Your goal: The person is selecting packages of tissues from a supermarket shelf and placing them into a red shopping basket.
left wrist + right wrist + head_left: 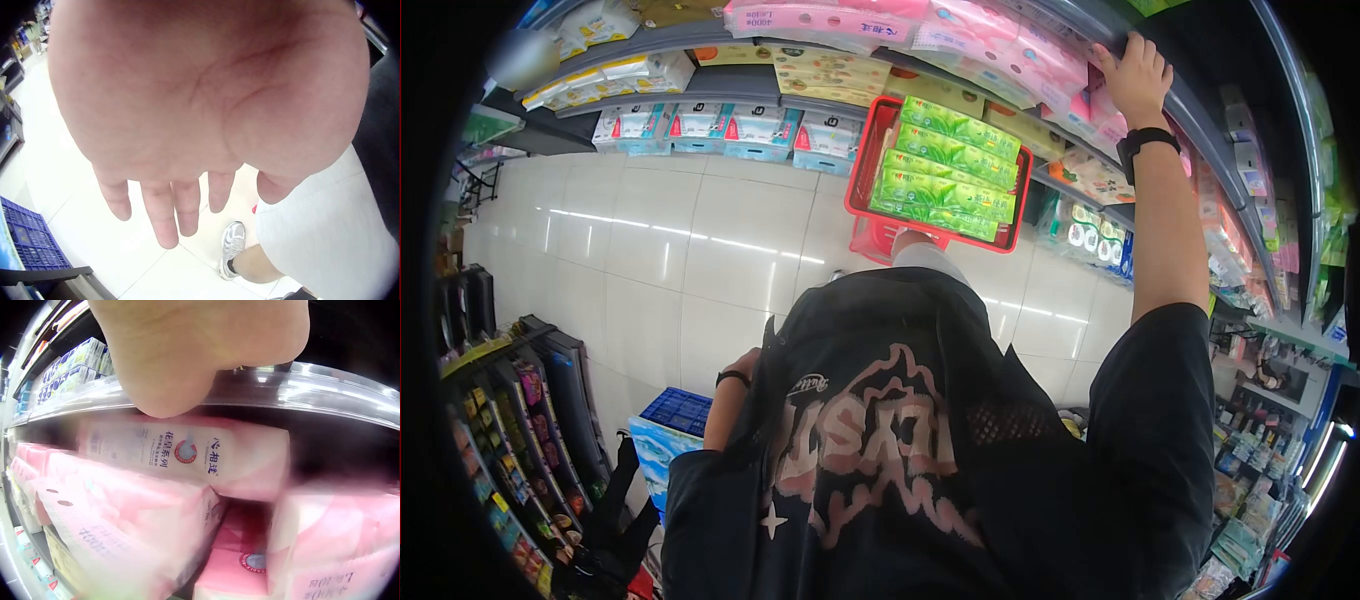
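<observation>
My right hand (1140, 82) rests at the edge of an upper shelf (1190, 120), above pink tissue packs (1010, 55). In the right wrist view, its palm heel (206, 356) overlaps the clear shelf strip (250, 394); its fingers are hidden there. A white-and-pink pack (187, 453) lies across others under that strip. My left hand (206, 106) hangs at my side with straight, slightly spread fingers and holds nothing. In front of my legs stands a red basket (1025, 190) with several green tissue packs (950, 165) stacked in it.
Lower shelves carry blue-and-white packs (755, 130) and yellow packs (830, 75). A blue crate (675, 410) stands behind on my left, near a snack rack (530, 420). Pale tiled floor (730, 230) lies to the left of the basket.
</observation>
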Available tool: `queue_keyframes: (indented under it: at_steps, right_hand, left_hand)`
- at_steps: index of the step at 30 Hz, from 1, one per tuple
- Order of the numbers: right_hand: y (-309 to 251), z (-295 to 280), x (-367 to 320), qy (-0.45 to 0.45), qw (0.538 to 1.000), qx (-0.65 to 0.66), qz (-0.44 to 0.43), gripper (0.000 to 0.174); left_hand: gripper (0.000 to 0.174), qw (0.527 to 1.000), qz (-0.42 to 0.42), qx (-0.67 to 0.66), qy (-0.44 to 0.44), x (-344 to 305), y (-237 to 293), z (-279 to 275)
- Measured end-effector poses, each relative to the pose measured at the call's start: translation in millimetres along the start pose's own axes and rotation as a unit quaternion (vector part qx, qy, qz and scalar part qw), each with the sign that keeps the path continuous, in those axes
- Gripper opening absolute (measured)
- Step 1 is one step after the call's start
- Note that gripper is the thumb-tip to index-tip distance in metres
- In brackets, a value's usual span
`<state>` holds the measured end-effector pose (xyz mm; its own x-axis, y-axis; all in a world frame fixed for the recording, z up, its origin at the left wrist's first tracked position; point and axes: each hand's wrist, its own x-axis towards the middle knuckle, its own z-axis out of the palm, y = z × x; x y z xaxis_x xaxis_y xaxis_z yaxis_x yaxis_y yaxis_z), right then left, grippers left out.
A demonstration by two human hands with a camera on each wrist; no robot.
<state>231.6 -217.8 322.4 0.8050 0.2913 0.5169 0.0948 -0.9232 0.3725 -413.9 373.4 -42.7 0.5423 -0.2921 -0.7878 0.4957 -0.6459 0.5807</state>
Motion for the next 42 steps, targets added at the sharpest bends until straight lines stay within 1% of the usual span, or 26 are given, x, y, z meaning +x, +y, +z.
queue_keyframes:
  at_steps: [4,6,9,11,12,13,15,16,18,21,22,24,25,27,28,29,31,32,33,35,36,40,41,42]
  right_hand:
    - [2,-1,-3,0.026,1.000,-0.003,-0.010,0.078]
    - [3,-2,-3,0.066,0.997,0.009,-0.032,0.076]
    - [2,-8,-3,0.049,0.998,0.031,-0.011,0.075]
    - [0,-22,-1,0.014,0.998,0.055,0.005,0.073]
    - [4,-15,-2,0.038,0.995,0.090,-0.007,0.072]
    - [3,-20,-4,0.057,0.994,0.095,-0.002,0.069]
    - [2,-29,-4,0.012,0.992,0.125,0.019,0.066]
    - [1,-36,-3,-0.018,0.993,0.116,0.031,0.061]
    - [5,-20,-2,0.027,0.992,0.117,0.032,0.053]
    - [9,-8,3,0.086,0.987,0.131,0.032,0.048]
    - [11,-14,5,0.088,0.988,0.122,0.040,0.048]
    - [17,-23,7,0.055,0.988,0.141,-0.006,0.046]
    - [21,-21,5,0.053,0.990,0.132,-0.001,0.046]
    - [28,-15,4,0.107,0.982,0.147,-0.047,0.046]
    - [31,-12,4,0.128,0.979,0.150,-0.050,0.047]
    - [33,-10,6,0.125,0.980,0.147,-0.051,0.047]
    - [37,-3,7,0.169,0.973,0.148,-0.046,0.047]
    - [35,0,5,0.146,0.974,0.169,-0.040,0.046]
    - [35,1,4,0.144,0.975,0.166,-0.038,0.046]
    - [33,0,6,0.145,0.971,0.185,-0.034,0.021]
    - [34,2,7,0.163,0.969,0.184,-0.036,0.022]
    - [32,7,7,0.159,0.969,0.189,-0.029,0.024]
    - [32,7,7,0.157,0.968,0.196,-0.025,0.025]
    - [32,7,8,0.156,0.967,0.201,-0.020,0.026]
  left_hand:
    - [0.037,0.999,-0.015,0.032,-0.011,-27,2,5]
    - [0.037,0.998,-0.018,0.051,-0.017,-41,8,6]
    - [0.037,0.995,-0.004,0.091,-0.028,-42,31,-7]
    - [0.037,0.990,0.031,0.135,-0.039,-12,61,-34]
    - [0.037,0.984,0.057,0.162,-0.047,14,82,-51]
    - [0.037,0.976,0.086,0.190,-0.056,43,105,-68]
    - [0.037,0.955,0.143,0.247,-0.079,100,154,-97]
    - [0.036,0.942,0.170,0.273,-0.091,126,180,-108]
    - [0.036,0.915,0.218,0.321,-0.115,171,224,-124]
    - [0.036,0.884,0.255,0.370,-0.132,202,254,-143]
    - [0.036,0.877,0.260,0.382,-0.135,207,252,-150]
    - [0.036,0.862,0.272,0.403,-0.142,223,247,-160]
    - [0.036,0.856,0.278,0.411,-0.147,230,243,-163]
    - [0.036,0.848,0.285,0.419,-0.155,241,233,-161]
    - [0.036,0.846,0.287,0.421,-0.157,245,228,-159]
    - [0.036,0.844,0.288,0.424,-0.159,248,222,-158]
    - [0.036,0.839,0.291,0.429,-0.163,253,215,-154]
    - [0.036,0.837,0.292,0.433,-0.166,256,212,-153]
    - [0.036,0.833,0.293,0.438,-0.168,259,214,-154]
    - [0.036,0.828,0.292,0.447,-0.172,266,210,-157]
    - [0.036,0.826,0.291,0.451,-0.174,271,208,-159]
    - [0.036,0.826,0.273,0.458,-0.183,267,184,-161]
    - [0.036,0.827,0.267,0.459,-0.185,285,144,-159]
    - [0.037,0.834,0.213,0.461,-0.217,294,149,-161]
